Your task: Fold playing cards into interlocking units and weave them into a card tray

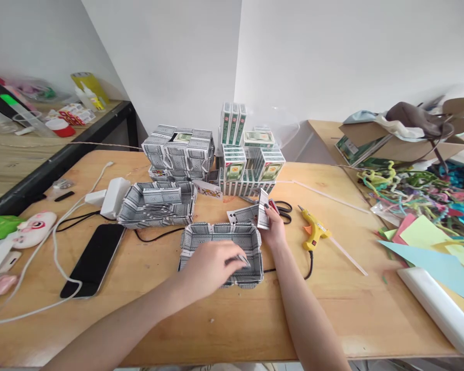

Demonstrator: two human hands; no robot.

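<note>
An open box made of playing cards [221,231] stands before me on the table. Over its middle, my left hand [215,263] is closed in a pinch on a playing card [244,260], seen nearly edge-on. My right hand [274,226], just right of the box's far corner, grips a small stack of playing cards [262,208] held upright. Beside that hand a loose playing card [239,214] lies face up. Behind and to the left sits a second card box [126,208] with folded cards inside. Black-handled scissors [285,210] lie partly hidden behind my right hand.
A yellow glue gun [315,232] rests to the right, its black cord running behind my right arm. Stacked card packs [234,165] and card-built boxes [180,154] stand at the back. A phone [95,260] and white cable lie left; coloured paper [429,257] lies right.
</note>
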